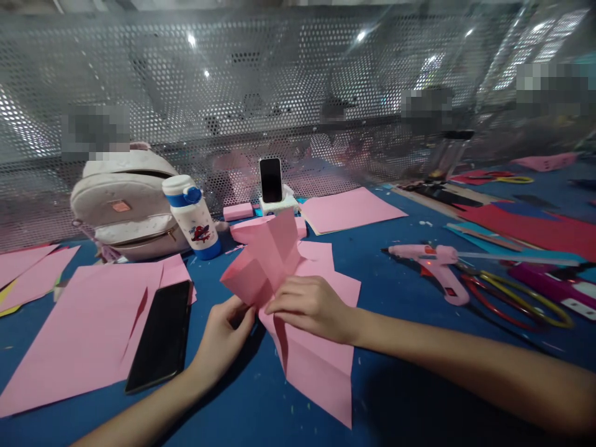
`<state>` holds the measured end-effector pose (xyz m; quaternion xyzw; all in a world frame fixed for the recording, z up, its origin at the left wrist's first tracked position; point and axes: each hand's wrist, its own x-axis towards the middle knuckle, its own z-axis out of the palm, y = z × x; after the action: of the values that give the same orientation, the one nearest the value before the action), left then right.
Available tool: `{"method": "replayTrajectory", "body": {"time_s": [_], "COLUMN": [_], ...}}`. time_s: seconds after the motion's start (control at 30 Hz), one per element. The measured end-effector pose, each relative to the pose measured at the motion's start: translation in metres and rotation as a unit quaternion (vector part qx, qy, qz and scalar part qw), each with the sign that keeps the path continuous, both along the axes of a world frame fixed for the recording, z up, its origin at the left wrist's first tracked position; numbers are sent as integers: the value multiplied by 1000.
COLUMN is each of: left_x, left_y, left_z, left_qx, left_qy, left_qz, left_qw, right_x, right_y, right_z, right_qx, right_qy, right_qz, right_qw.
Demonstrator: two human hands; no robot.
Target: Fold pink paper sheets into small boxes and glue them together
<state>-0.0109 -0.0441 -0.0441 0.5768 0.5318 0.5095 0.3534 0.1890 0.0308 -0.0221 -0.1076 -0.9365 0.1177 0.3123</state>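
Observation:
Both hands are on a creased sheet of pink paper (321, 372) at the middle of the blue table. My left hand (228, 329) pinches its lower left edge between thumb and fingers. From above, my right hand (311, 307) grips the folded middle, its fingers closed and pointing left. The upper part of the paper stands up in angled flaps, while the lower part hangs toward the near side. Another pink sheet (342, 282) lies partly hidden behind the right hand. Left of my left hand, a black phone (161, 335) rests on pink sheets (84, 329).
A pink glue gun (428, 257) and scissors (521, 301) lie to the right. At the back stand a white backpack (130, 205), a bottle (193, 217) and an upright phone (270, 180). Behind them rises a perforated metal panel (279, 81). Red paper (535, 226) lies far right.

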Motion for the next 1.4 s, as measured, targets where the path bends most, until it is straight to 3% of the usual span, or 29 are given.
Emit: {"method": "replayTrajectory", "body": {"time_s": [0.17,0.3,0.53,0.77,1.13,1.4], "left_x": [-2,-1,1,0,2,0], "left_y": [-4,-4,-5,-3,1,7], "left_z": [1,6,7,6,6,3], "left_qx": [19,16,15,-11,-55,-74], "left_qy": [52,50,18,8,-60,-144], "left_qz": [-4,-20,-34,-89,-92,-55], "left_qw": [998,998,999,996,992,985], "right_x": [-1,-2,-3,0,0,-2], "right_y": [-1,-4,-2,4,10,-28], "right_z": [-1,1,-3,3,8,37], "right_qx": [-179,-232,-234,-199,-200,-232], "right_qy": [72,70,69,80,33,-44], "right_qz": [10,20,18,-10,-24,-56], "right_qw": [981,970,970,977,979,970]}}
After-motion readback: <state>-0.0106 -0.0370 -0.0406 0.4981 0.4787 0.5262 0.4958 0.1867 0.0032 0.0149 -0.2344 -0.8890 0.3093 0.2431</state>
